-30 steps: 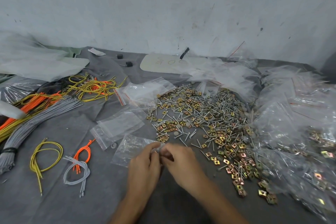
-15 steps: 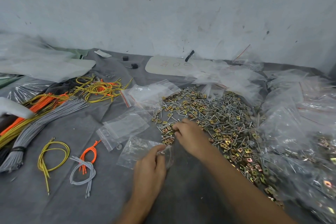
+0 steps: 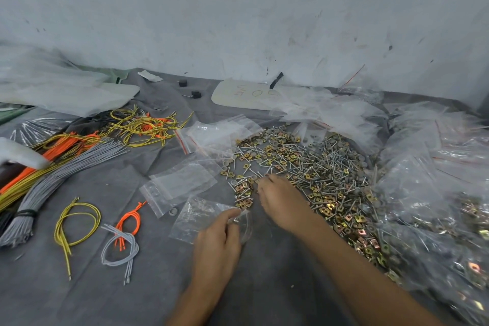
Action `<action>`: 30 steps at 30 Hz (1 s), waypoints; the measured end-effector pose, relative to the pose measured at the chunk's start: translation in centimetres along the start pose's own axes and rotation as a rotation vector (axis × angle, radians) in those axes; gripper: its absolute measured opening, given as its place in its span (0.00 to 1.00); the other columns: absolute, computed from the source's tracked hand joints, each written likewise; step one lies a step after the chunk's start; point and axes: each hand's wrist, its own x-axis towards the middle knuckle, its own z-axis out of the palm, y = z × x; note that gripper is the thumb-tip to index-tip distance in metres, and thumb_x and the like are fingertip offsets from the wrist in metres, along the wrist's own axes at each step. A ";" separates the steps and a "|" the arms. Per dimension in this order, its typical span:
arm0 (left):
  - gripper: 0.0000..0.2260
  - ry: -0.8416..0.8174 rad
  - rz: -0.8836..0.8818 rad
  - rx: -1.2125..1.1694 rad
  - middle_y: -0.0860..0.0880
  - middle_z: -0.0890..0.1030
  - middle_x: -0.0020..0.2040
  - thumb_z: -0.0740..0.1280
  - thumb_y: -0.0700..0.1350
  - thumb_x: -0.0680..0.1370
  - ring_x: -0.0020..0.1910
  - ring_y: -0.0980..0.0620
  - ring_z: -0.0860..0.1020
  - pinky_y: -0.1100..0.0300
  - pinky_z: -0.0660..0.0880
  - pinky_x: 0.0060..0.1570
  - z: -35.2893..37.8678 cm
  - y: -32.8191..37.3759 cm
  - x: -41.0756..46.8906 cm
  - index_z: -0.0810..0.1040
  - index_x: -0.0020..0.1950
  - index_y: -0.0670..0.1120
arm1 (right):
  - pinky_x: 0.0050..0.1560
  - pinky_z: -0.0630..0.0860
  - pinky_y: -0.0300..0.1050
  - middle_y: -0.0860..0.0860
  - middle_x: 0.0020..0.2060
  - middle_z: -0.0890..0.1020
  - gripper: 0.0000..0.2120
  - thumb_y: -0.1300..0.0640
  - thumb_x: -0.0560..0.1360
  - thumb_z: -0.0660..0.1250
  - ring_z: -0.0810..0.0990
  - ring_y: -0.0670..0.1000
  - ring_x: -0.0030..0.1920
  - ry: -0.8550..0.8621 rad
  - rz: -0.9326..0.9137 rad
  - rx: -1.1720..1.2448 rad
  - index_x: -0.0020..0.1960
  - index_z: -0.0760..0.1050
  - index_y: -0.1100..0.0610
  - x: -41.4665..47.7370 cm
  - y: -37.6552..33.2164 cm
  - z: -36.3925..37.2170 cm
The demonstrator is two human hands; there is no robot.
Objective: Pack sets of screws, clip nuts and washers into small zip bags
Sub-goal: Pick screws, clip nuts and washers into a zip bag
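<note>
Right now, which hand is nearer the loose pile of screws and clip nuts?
Right. The right hand touches the near edge of the pile; the left hand is short of it, pinching a small zip bag.

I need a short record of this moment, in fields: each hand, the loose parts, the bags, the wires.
left hand: pinches the mouth of a small zip bag
right hand: fingertips down at the pile's near-left edge; grasp hidden
pile: loose screws, clip nuts and washers on the grey cloth
empty zip bags: flat, left of the pile
filled bags: heaped at right
wires: grey wire bundle, yellow wire tangle, at left
</note>
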 end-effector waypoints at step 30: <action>0.15 0.003 -0.017 -0.038 0.56 0.85 0.38 0.63 0.39 0.79 0.40 0.62 0.80 0.64 0.74 0.42 0.1 -0.1 0.1 0.83 0.56 0.55 | 0.45 0.72 0.44 0.42 0.45 0.75 0.03 0.49 0.79 0.66 0.76 0.46 0.44 0.191 0.149 0.222 0.49 0.77 0.47 -3.3 0.1 0.3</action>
